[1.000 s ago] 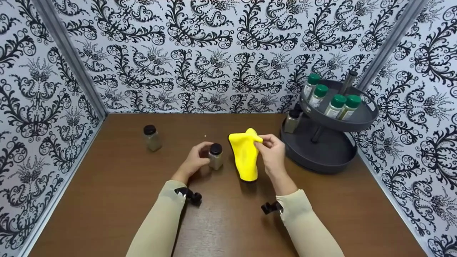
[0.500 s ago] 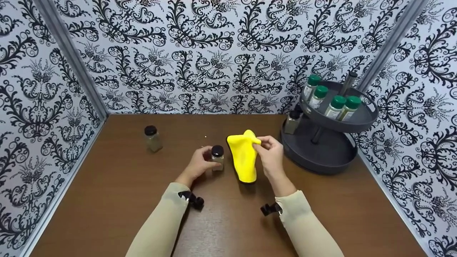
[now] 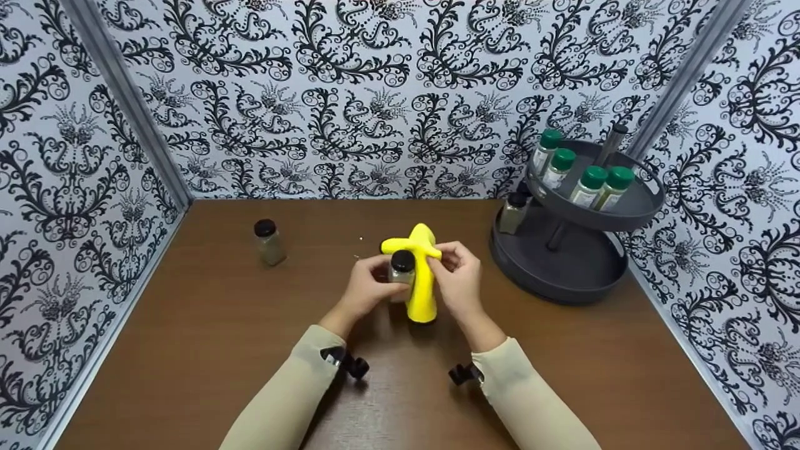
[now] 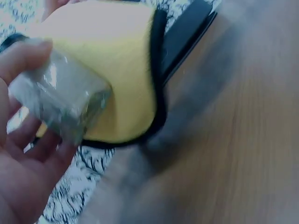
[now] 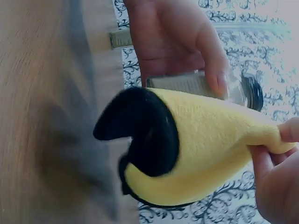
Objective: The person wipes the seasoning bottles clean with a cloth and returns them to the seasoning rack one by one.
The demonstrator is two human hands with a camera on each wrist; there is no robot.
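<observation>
My left hand [image 3: 367,289] grips a square glass spice jar [image 4: 65,88] with a black lid, its fingers and thumb round the sides. In the head view that jar [image 3: 401,270] stands upright just left of a yellow cloth with a black border [image 3: 423,294]. My right hand [image 3: 461,275] pinches the cloth near its top, and the rest hangs down in folds. In the right wrist view the cloth [image 5: 210,126] lies close against the jar [image 5: 182,84]; whether they touch is hard to tell.
Another black-lidded jar [image 3: 270,242] stands at the left on the brown table [image 3: 206,350]. At the right is a two-tier dark grey turntable rack [image 3: 562,278]. Several green-capped jars [image 3: 588,187] stand on its upper tier, and a black-lidded jar [image 3: 512,214] is on the lower one.
My left hand has closed its grip on the jar and carried it rightward to the cloth. My right hand has brought the cloth left, and it has folded narrower.
</observation>
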